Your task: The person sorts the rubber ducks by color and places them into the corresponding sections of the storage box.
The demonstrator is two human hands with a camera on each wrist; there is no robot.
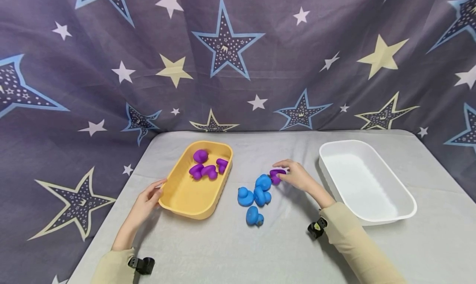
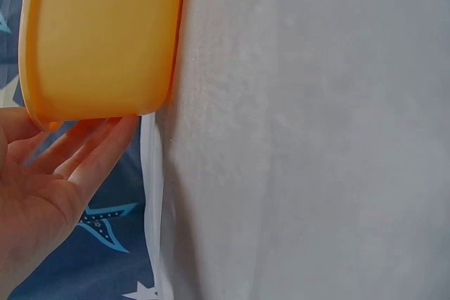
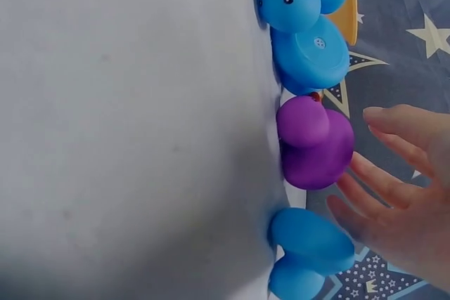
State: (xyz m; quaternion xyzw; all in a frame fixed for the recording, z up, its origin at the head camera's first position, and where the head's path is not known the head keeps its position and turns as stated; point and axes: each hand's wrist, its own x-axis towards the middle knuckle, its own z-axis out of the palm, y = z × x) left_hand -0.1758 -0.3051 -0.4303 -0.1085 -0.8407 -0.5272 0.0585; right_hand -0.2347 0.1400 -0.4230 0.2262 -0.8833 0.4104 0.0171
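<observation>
My left hand (image 1: pixel 146 199) rests at the near left corner of the yellow tray (image 1: pixel 186 201). In the left wrist view its fairly straight fingers (image 2: pixel 84 145) meet the tray's rim and outer wall. Several purple rubber ducks (image 1: pixel 209 172) lie inside, toward the far end. My right hand (image 1: pixel 297 176) is at another purple rubber duck (image 1: pixel 277 175) on the table. The right wrist view shows this duck (image 3: pixel 320 145) with the fingers spread loosely beside it, not curled round it. Several blue rubber ducks (image 1: pixel 260 196) lie close by, to its left and nearer to me.
A white tray (image 1: pixel 366 184) with nothing in it stands to the right, past my right hand. Pale grey cloth (image 1: pixel 230 251) covers the table. A dark curtain (image 1: pixel 245 98) with stars hangs behind and at the left side.
</observation>
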